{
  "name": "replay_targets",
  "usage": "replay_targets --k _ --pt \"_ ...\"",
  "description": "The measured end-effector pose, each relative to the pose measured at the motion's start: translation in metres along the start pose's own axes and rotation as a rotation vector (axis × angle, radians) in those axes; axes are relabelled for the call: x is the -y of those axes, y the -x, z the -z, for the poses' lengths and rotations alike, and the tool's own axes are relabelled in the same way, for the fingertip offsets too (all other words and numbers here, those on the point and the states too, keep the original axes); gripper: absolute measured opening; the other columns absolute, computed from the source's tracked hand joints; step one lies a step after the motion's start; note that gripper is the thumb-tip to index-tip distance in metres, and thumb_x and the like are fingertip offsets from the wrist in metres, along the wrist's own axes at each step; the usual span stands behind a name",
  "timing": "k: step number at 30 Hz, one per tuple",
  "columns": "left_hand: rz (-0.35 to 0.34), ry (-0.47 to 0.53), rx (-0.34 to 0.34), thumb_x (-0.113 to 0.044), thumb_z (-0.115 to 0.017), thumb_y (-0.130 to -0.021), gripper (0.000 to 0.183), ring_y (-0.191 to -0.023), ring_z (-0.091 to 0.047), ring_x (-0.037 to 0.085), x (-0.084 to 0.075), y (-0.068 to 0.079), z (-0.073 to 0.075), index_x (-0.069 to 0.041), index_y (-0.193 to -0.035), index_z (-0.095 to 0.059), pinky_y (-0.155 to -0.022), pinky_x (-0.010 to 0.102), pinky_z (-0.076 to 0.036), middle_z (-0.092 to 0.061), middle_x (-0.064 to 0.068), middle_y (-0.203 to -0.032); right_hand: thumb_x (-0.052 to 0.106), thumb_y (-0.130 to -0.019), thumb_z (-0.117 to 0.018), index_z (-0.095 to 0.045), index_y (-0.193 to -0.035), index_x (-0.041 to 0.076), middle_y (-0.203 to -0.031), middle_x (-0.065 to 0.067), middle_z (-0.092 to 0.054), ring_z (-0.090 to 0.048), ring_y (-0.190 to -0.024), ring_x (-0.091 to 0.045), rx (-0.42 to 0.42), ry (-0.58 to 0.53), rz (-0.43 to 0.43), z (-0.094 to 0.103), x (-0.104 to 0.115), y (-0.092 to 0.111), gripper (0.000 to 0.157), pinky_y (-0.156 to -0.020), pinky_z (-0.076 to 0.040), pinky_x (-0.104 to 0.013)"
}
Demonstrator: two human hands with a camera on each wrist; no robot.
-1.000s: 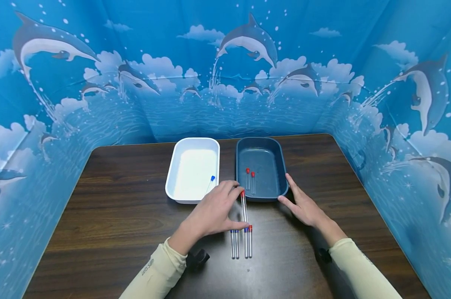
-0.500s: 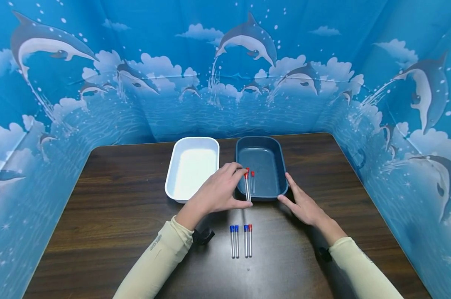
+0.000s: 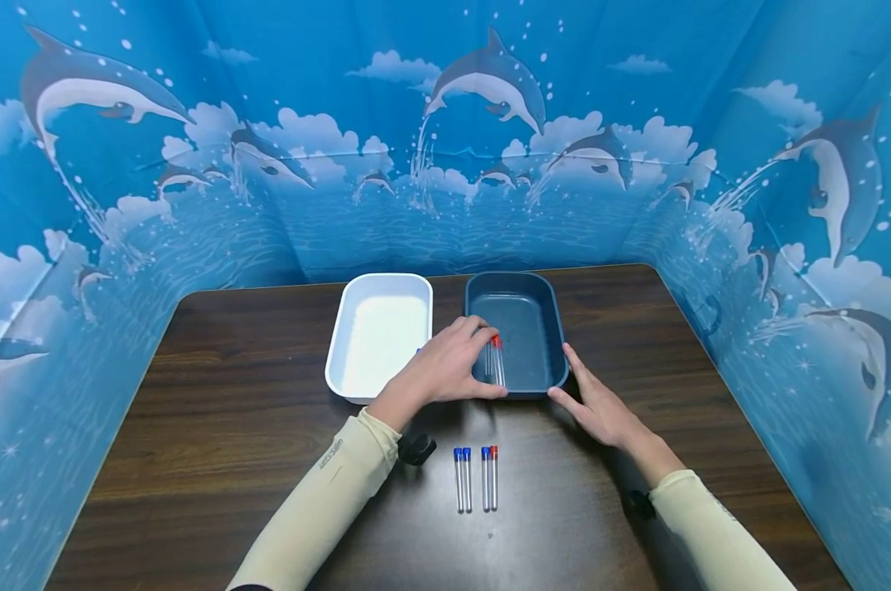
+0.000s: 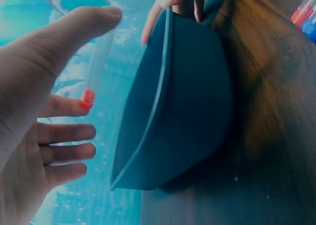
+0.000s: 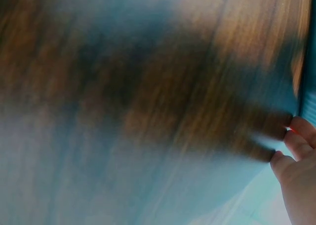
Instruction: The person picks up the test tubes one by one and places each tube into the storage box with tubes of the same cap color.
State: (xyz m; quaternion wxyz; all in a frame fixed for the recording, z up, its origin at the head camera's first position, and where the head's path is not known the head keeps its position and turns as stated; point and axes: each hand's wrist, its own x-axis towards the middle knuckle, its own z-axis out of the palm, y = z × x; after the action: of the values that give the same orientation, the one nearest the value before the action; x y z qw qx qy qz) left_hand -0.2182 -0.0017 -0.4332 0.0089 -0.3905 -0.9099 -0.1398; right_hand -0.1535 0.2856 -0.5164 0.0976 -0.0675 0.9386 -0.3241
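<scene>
My left hand [image 3: 445, 361] holds a red-capped test tube [image 4: 96, 67] between thumb and index finger, over the near left part of the dark blue tray [image 3: 523, 308]. Its other fingers are extended in the left wrist view. Red-capped tubes lie in that tray, partly hidden behind the hand and overlapping the held one in the head view. My right hand [image 3: 599, 410] touches the tray's near right corner, thumb and fingers fairly straight and spread around it. In the right wrist view only part of the right hand [image 5: 298, 156] shows at the edge.
A white tray [image 3: 375, 328] stands left of the dark one; a bit of blue cap [image 3: 418, 350] shows beside my hand. Nearer on the wooden table [image 3: 231, 427] lie two blue-capped tubes [image 3: 463, 480], then a blue-capped tube [image 3: 486, 480] next to a red-capped tube [image 3: 494, 480].
My left hand has carried the red-capped test tube from above the table, forward and slightly right, over the dark tray. My right hand has stayed at the tray's corner.
</scene>
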Motion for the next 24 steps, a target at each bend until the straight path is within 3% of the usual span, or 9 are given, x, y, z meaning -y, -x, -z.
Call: replay_targets --k 5,24 --pt "-0.003 0.001 0.031 -0.084 -0.054 -0.073 0.1 -0.108 -0.046 0.016 0.005 -0.012 -0.005 -0.011 -0.141 -0.049 -0.096 0.034 -0.045 -0.049 0.004 -0.13 0.058 -0.098 -0.045 0.007 -0.158 0.032 -0.163 -0.014 -0.005 -0.018 -0.144 -0.045 0.005 -0.005 0.0 0.0 -0.001 0.001 0.083 -0.104 -0.022 -0.069" --pt "0.008 -0.044 0.119 -0.071 -0.068 -0.075 0.09 -0.101 -0.046 0.017 0.015 -0.039 -0.026 -0.009 -0.139 -0.052 -0.093 0.034 -0.046 -0.051 0.006 -0.121 0.059 -0.098 -0.044 0.009 -0.157 0.032 -0.163 -0.014 -0.005 -0.017 -0.144 -0.045 0.015 -0.004 -0.007 0.001 0.0 0.001 0.083 -0.104 -0.022 -0.07"
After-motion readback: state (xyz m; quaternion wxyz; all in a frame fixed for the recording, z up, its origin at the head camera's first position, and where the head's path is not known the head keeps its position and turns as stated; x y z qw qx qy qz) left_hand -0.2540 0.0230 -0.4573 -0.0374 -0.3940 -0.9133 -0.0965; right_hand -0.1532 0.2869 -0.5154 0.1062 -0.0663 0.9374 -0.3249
